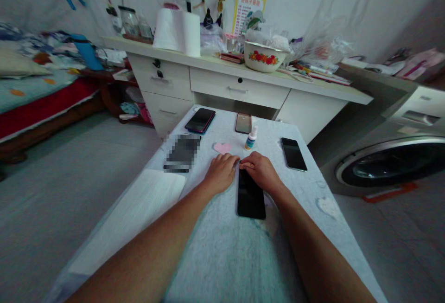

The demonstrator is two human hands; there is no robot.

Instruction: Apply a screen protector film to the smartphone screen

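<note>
A black smartphone lies screen up on the cloth-covered table, its far end partly covered by my right hand. Those fingers are curled and pressed together on the screen's top part; whatever they may pinch is too small to make out. At the phone's far left corner, my left hand has its fingertips closed against the edge. Just beyond both hands are a pink heart-shaped piece and a small white spray bottle with a blue label, standing upright.
Around the table lie another black phone at right, a dark phone at far left, a brown-edged phone at the back, and a pixelated dark item. Beyond stands a white desk; a washing machine is at right.
</note>
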